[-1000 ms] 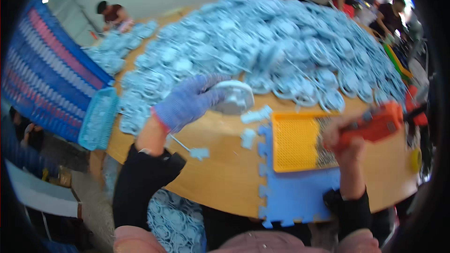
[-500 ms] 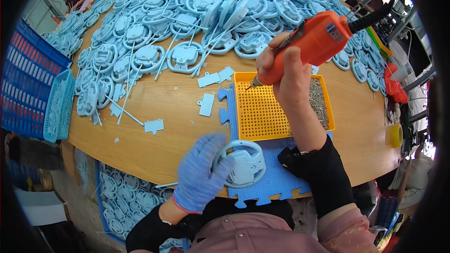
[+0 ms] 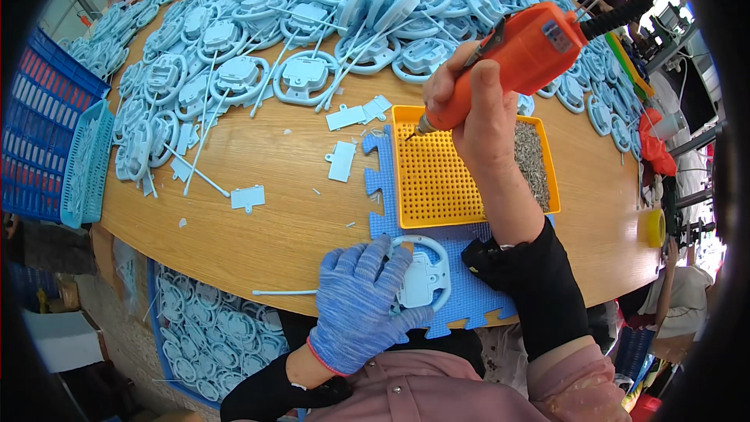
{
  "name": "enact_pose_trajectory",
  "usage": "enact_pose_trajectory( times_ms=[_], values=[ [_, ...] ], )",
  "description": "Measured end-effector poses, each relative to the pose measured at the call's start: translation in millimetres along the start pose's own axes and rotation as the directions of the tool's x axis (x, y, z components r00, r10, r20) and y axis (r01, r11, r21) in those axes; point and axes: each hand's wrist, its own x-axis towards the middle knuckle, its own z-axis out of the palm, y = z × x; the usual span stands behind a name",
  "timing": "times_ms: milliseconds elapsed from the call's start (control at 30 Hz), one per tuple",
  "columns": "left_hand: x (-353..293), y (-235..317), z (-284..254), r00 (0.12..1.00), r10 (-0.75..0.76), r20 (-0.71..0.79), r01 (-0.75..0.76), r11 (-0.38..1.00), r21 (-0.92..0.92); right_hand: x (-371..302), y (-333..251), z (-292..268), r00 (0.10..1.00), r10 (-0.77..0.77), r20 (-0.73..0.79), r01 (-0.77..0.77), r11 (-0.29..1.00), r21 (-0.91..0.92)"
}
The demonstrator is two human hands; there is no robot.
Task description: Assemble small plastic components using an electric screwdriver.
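Note:
My left hand [image 3: 363, 305], in a blue knitted glove, grips the left side of a light-blue toy steering wheel [image 3: 423, 280], covering part of its rim. The wheel lies flat on a blue foam mat [image 3: 467, 266]. A thin light-blue rod [image 3: 283, 293] sticks out to the left from beneath the glove. My bare right hand [image 3: 488, 113] is wrapped round an orange-red electric screwdriver [image 3: 519, 59]. Its bit points down and left over the hole-studded part of a yellow tray [image 3: 399, 180]. Many loose screws [image 3: 530, 166] fill the tray's right side.
A large heap of light-blue wheels [image 3: 305, 27] covers the far tabletop. Flat light-blue covers [image 3: 341, 161] lie left of the tray. Blue baskets [image 3: 47, 133] stand at the left, and a bin of wheels [image 3: 215, 336] is below the table. Yellow tape [image 3: 651, 228] sits right; other people are around.
My left hand has moved right and down, settling its fingers over the wheel. The wheel has shifted slightly right. The screwdriver stays above the tray, and the whole view has shifted a little.

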Motion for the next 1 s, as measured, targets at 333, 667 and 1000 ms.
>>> enact_pose_trajectory(
  times_ms=[333, 667, 1000],
  values=[
    [6, 15, 4, 0.995, -0.098, -0.006, 0.098, 0.995, 0.003, -4, -25, 5, 0.998, -0.039, -0.048, 0.038, 0.999, -0.02],
    [8, 20, 10, 0.989, -0.127, -0.075, 0.125, 0.992, -0.034, -98, -116, 41, 0.984, 0.177, -0.027, -0.179, 0.965, -0.194],
    [3, 21, 13, 0.989, -0.121, -0.087, 0.118, 0.992, -0.032, -109, -117, 33, 0.973, 0.222, 0.066, -0.21, 0.966, -0.148]
  ],
)
